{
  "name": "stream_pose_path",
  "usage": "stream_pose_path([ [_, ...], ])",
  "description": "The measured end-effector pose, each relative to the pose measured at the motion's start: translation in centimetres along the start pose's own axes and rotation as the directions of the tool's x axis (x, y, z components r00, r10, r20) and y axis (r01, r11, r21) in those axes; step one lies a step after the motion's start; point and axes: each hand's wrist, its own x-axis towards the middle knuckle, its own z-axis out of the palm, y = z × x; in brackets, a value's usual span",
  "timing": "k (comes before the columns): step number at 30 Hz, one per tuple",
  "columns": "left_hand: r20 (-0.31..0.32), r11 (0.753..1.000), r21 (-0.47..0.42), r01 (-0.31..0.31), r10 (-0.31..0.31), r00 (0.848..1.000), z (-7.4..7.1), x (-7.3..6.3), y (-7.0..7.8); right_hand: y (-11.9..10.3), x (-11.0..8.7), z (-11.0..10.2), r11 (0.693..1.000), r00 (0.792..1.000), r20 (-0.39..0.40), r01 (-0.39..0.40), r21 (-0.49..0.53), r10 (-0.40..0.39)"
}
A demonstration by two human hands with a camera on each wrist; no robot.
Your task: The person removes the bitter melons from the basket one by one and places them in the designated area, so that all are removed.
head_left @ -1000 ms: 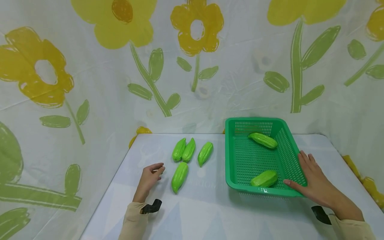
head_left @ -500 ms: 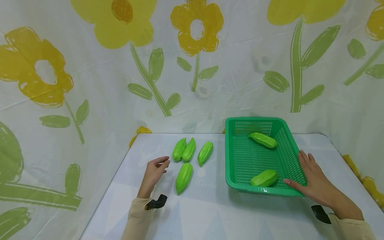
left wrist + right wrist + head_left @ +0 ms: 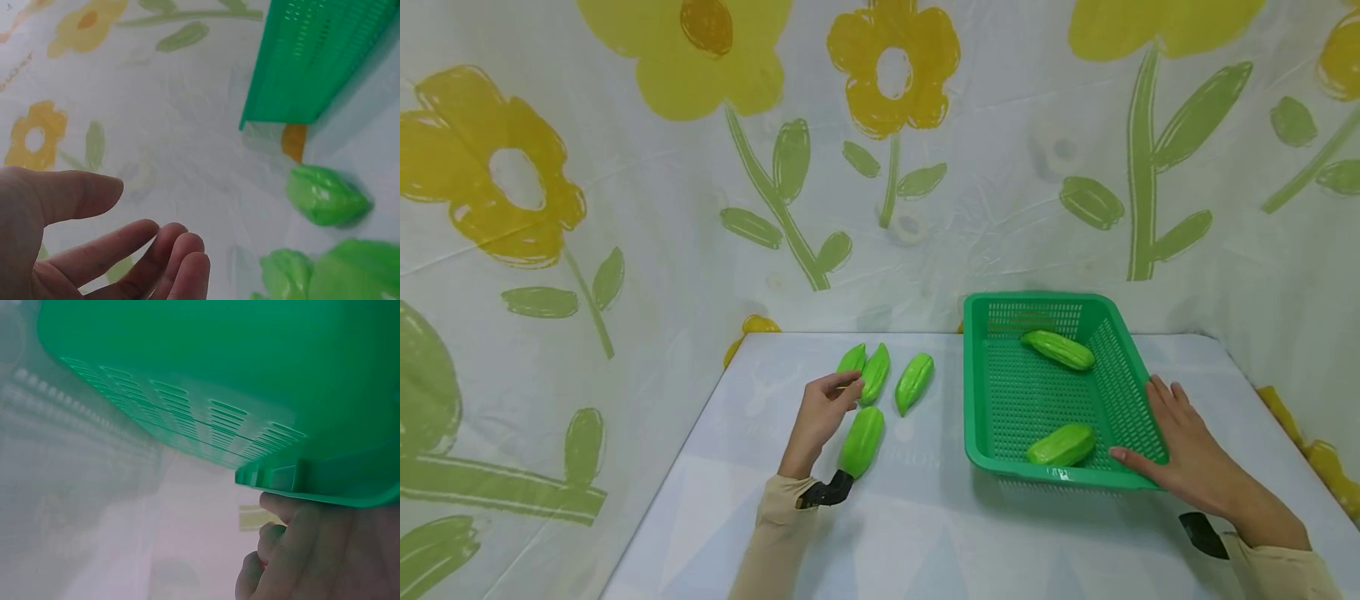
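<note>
Green basket point(image 3: 968, 392) sits at your 1 o'clock with your right hand point(image 3: 1191, 458) resting straight-fingered on it, your left hand point(image 3: 822, 412) is loose-fingered and empty near the four shiny gourds point(image 3: 876, 377) at 12, probably light, firm, kinda slick, so grab 'em mid-body.

Passage across table point(image 3: 925, 525) at lower centre of frame, vegetables point(image 3: 914, 383) obstructing left of centre, basket point(image 3: 973, 392) blocking right of centre.

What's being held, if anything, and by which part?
Nothing looks gripped. Left hand: empty. Right hand: only rests on the basket's rim at its near right corner, fingers extended.
</note>
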Motion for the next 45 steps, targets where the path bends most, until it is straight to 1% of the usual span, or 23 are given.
stream_pose_path([
  [4, 0.017, 0.999, -0.039, -0.035, 0.035, 0.999, 1.0, 0.0, 1.1, -0.1, -0.1, 0.1, 1.0, 1.0, 0.005, 0.005, -0.016, -0.005],
  [10, 0.078, 0.993, -0.08, -0.086, 0.093, 0.993, 2.7, 0.1, 2.6, -0.1, -0.3, 0.0, 0.998, 0.999, -0.029, 0.028, -0.055, -0.03],
  [17, 0.129, 0.991, -0.075, -0.115, 0.124, 0.984, 4.8, -0.3, 4.1, -0.1, -0.1, -0.2, 0.997, 0.999, -0.022, 0.026, -0.077, -0.028],
  [21, 0.158, 0.986, -0.054, -0.161, 0.168, 0.973, 5.9, -0.6, 4.9, -0.1, -0.2, -0.3, 0.995, 0.999, -0.024, 0.035, -0.097, -0.037],
  [26, 0.197, 0.982, -0.029, -0.185, 0.187, 0.962, 7.5, -1.0, 6.1, 0.0, -0.2, -0.4, 0.993, 0.998, -0.035, 0.043, -0.113, -0.048],
  [28, 0.213, 0.982, -0.02, -0.186, 0.186, 0.959, 8.1, -1.1, 6.3, 0.0, -0.2, -0.3, 0.992, 0.999, -0.032, 0.038, -0.117, -0.042],
  [30, 0.235, 0.981, -0.015, -0.196, 0.194, 0.952, 8.7, -1.2, 6.4, 0.0, -0.2, -0.3, 0.993, 0.999, -0.028, 0.031, -0.116, -0.034],
  [34, 0.283, 0.974, -0.017, -0.224, 0.22, 0.934, 9.6, -1.3, 6.4, -0.1, -0.2, -0.1, 0.993, 1.0, -0.012, 0.016, -0.114, -0.018],
  [37, 0.293, 0.971, -0.026, -0.236, 0.233, 0.927, 10.3, -1.5, 6.6, -0.1, -0.1, -0.1, 0.993, 1.0, -0.012, 0.015, -0.119, -0.016],
  [40, 0.294, 0.971, -0.015, -0.238, 0.232, 0.927, 11.0, -1.7, 6.8, -0.2, -0.1, -0.1, 0.992, 1.0, -0.019, 0.019, -0.121, -0.022],
  [45, 0.319, 0.961, -0.006, -0.275, 0.263, 0.91, 12.5, -1.9, 7.0, -0.2, -0.1, -0.2, 0.994, 1.0, -0.016, 0.024, -0.106, -0.026],
])
